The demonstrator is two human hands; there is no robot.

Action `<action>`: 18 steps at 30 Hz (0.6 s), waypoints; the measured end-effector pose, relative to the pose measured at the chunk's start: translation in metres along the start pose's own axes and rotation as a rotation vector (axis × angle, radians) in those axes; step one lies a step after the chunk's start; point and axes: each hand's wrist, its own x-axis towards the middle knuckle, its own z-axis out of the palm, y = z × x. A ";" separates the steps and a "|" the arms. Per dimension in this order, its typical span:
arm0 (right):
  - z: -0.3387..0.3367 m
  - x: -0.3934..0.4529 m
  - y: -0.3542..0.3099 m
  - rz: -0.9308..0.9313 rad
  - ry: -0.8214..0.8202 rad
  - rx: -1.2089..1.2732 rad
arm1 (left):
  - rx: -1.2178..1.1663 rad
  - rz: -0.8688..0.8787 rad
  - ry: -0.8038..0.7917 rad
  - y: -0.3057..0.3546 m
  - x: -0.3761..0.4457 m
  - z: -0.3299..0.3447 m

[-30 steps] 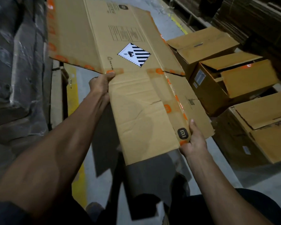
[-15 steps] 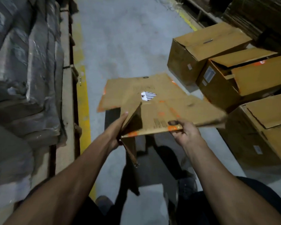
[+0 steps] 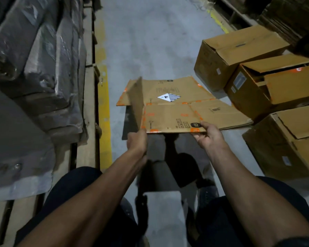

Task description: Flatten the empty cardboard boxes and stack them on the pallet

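Observation:
A flattened cardboard box [image 3: 169, 114] with orange tape marks and a black-striped diamond label lies nearly level above the floor in front of me. One of its flaps stands upright at its left side. My left hand [image 3: 137, 142] grips the near left corner at the base of that flap. My right hand [image 3: 207, 135] pinches the near edge by the black logo, thumb on top. At the left, a wooden pallet [image 3: 88, 97] carries dark wrapped stacks [image 3: 37, 68].
Three unflattened cardboard boxes stand at the right: a closed one [image 3: 235, 54], one with open flaps [image 3: 275, 86], and a nearer one [image 3: 292, 139]. A yellow floor line [image 3: 103, 111] runs along the pallet edge. Grey concrete aisle [image 3: 150, 41] stretches ahead. My legs and shoes show below.
The box came down from upright in front of my face to nearly level at waist height. Its left flap swung up. Both hands kept hold and dropped lower.

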 end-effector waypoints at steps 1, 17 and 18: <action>0.001 -0.002 0.000 -0.007 -0.006 0.001 | -0.051 -0.031 -0.046 -0.002 -0.013 0.002; 0.001 0.011 0.011 0.029 -0.115 0.050 | -0.897 -0.200 -0.112 0.014 0.039 0.012; 0.002 0.014 0.012 0.034 -0.116 0.059 | -0.889 -0.209 -0.105 0.018 0.045 0.011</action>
